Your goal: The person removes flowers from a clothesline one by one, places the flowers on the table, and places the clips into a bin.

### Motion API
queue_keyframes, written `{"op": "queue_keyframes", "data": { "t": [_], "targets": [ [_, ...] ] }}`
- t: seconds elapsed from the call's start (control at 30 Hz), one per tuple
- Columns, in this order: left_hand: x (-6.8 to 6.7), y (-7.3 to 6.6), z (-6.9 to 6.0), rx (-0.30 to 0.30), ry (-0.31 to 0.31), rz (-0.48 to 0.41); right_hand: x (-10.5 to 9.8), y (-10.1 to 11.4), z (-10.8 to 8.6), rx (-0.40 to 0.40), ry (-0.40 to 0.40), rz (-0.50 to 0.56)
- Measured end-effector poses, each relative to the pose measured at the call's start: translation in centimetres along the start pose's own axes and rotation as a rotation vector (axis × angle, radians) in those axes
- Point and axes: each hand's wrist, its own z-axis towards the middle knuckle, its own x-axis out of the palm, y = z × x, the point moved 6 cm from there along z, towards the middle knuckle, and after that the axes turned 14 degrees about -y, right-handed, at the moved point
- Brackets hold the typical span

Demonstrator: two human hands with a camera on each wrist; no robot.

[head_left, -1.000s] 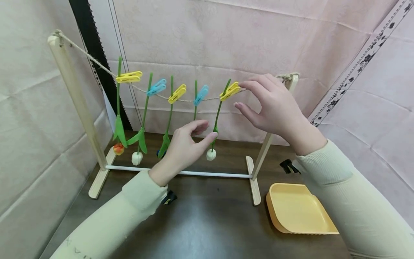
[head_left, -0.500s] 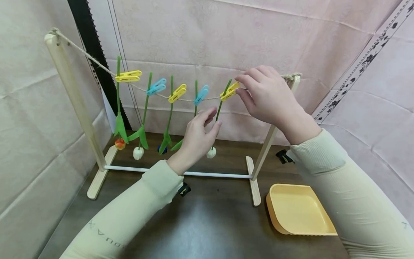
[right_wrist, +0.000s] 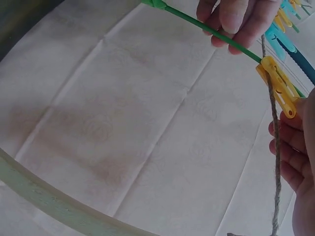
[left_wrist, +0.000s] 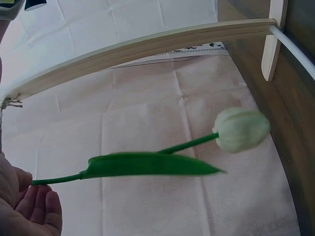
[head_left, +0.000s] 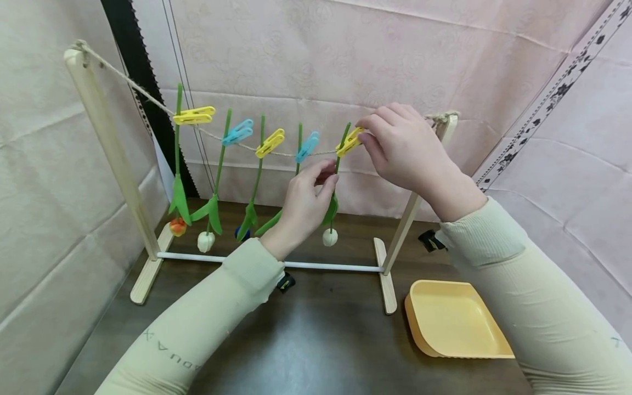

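Note:
My left hand pinches the green stem of a white artificial tulip, which hangs bloom down at the right end of the row. Its long green leaf sits below my fingers. My right hand pinches the handle end of a yellow clothespin. That clothespin grips the top of the same stem at the rope. A blue clothespin with another stem hangs just left; its bloom is hidden behind my left hand.
Further left hang tulips on yellow and blue clothespins, with an orange bloom, a white bloom and a dark blue bloom. A wooden stand with a white crossbar carries the rope. A yellow tray lies at right.
My left hand has moved up and right and taken hold of the white tulip's stem, whose bloom has swung slightly right. My right hand has moved onto the yellow clothespin's handle.

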Motion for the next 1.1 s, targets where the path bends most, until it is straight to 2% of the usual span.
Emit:
{"op": "queue_keyframes", "data": {
  "t": [0.13, 0.3, 0.53, 1.1],
  "targets": [
    [0.2, -0.1, 0.0, -0.015, 0.009, -0.016, -0.1, 0.1, 0.0, 0.022, 0.003, 0.029],
    [0.3, -0.2, 0.0, 0.0, 0.011, -0.022, -0.1, -0.2, -0.1, 0.077, 0.034, 0.069],
    [0.3, 0.3, -0.3, -0.041, 0.043, -0.016, 0.1, -0.5, -0.5, 0.152, 0.063, 0.129],
    [0.1, 0.1, -1.1, -0.037, 0.069, -0.014, -0.7, -0.1, -0.5, 0.163, -0.028, 0.179]
  ]
}}
